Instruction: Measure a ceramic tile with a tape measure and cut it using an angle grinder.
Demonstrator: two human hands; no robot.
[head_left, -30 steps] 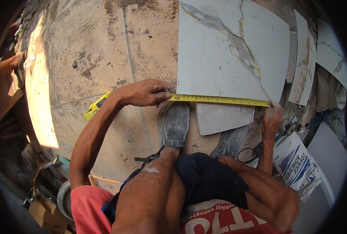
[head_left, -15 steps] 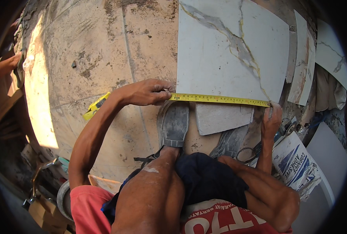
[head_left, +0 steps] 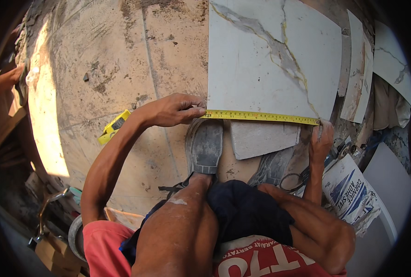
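Observation:
A yellow tape measure blade (head_left: 261,117) is stretched along the near edge of a white marble-patterned tile (head_left: 251,69) with grey and gold veins. My left hand (head_left: 180,110) pinches the blade at the tile's left corner, thumb and fingers closed on it. At the right corner my right hand (head_left: 323,134) grips the blade's other end, fingers closed. The yellow tape case (head_left: 114,126) lies on the floor beyond my left forearm, partly covered by it. Under the tile's near edge sits a pale, rough-edged slab piece (head_left: 263,138), between my two shod feet.
Narrow tile offcuts (head_left: 355,67) and another veined tile (head_left: 392,60) lie at the right. A torn white bag (head_left: 351,194) is near my right knee. Tools and a round bucket (head_left: 76,237) crowd the lower left. Another person's foot (head_left: 23,81) shows at the far left.
Both hands keep their hold on the tape blade along the tile's edge. The view has shifted very slightly; nothing else has visibly moved.

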